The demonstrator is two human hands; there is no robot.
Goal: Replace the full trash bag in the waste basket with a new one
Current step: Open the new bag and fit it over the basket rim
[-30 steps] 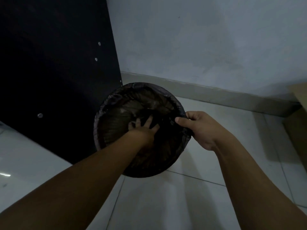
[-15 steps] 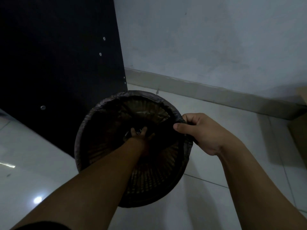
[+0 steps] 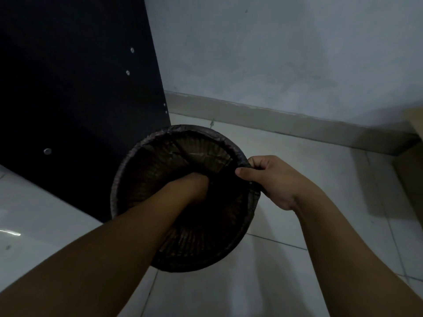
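A round woven waste basket (image 3: 119, 179) stands on the floor, lined with a dark trash bag (image 3: 201, 154) whose edge is folded over the rim. My left hand (image 3: 191, 185) reaches deep inside the basket and presses down into the bag. Only its back and knuckles show, and the fingers are lost in the dark bottom. My right hand (image 3: 274, 179) grips the rim on the right side, with the thumb on top of the folded bag edge and the fingers curled round the outside.
A black furniture panel (image 3: 68, 88) stands close behind and left of the basket. A grey wall with a baseboard (image 3: 286, 124) runs along the back. A cardboard box (image 3: 412, 161) sits at the right edge. The floor is pale tile (image 3: 297, 259).
My left hand has sunk deeper into the bag; its spread fingers, visible before, are now hidden. My right hand keeps its grip on the rim. The basket appears nearer and lower in view.
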